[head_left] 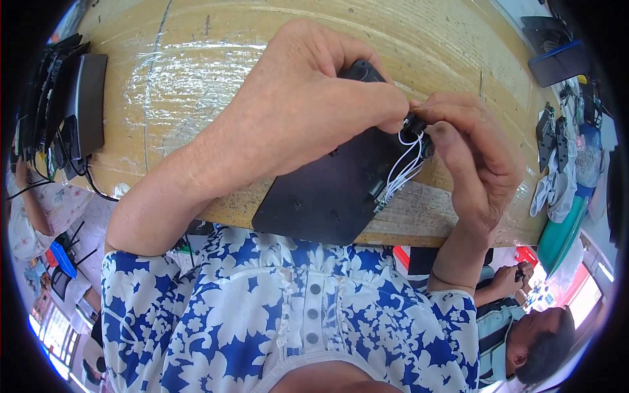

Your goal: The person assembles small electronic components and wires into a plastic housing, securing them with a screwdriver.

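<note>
A flat black panel point(314, 200) with rounded corners lies at the table's near edge, its upper part under my left hand point(321, 98). The left fingers curl over the panel's far end, and the left thumb and a finger press together at a small black part point(414, 124) by its right edge. My right hand point(481, 150) pinches at that same part from the right, its thumb beside the wires. Thin white wires point(401, 173) run from the part down to a green strip point(380, 204) on the panel's edge. The fingers partly hide the part.
Black panels point(65, 105) stand stacked upright at the table's left, with dark cables. A dark blue bin point(559, 63) is at the far right, a green tray point(562, 236) at the near right. Another person point(531, 340) sits at the lower right; someone else's arm shows at left.
</note>
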`<state>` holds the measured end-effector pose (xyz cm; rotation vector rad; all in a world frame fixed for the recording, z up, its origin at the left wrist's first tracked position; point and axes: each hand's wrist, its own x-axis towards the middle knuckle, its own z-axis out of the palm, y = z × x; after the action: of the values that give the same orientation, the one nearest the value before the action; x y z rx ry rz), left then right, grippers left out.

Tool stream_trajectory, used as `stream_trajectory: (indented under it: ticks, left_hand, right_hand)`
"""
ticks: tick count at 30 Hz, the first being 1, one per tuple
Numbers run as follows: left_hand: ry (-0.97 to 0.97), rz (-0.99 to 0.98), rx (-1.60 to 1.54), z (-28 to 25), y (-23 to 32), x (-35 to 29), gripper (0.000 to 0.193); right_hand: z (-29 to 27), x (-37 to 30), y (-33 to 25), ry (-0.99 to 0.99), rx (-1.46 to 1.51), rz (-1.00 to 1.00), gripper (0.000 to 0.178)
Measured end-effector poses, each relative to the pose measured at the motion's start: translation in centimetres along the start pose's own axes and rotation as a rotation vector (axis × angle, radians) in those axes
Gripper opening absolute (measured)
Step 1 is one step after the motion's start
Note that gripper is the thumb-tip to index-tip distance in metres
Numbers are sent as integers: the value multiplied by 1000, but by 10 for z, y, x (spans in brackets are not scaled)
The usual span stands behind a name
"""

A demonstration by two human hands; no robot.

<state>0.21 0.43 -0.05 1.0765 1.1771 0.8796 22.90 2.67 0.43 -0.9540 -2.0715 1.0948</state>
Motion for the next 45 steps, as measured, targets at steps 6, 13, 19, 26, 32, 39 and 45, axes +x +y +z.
stream_trajectory:
  ticks: [6,13,19,26,32,39,45]
  left_hand:
    - [6,-17,30,-2,2,0,12]
    - [3,-5,47,-3,1,0,14]
    - [-17,-80,44,-3,6,-1,13]
    - [-29,-48,28,-2,1,0,12]
    - [-32,-64,54,0,1,0,10]
    - [-33,-13,89,1,-1,-1,9]
    - [-15,6,146,2,-4,-1,9]
  right_hand:
    - [8,3,2,87,20,-35,13]
    - [5,1,8,81,96,-18,15]
    - [3,2,9,56,229,49,12]
    - [-1,-1,13,-30,149,43,13]
    - [4,3,9,16,110,8,12]
    - [2,6,13,-29,34,-99,13]
    - [4,5,10,-52,-41,-115,13]
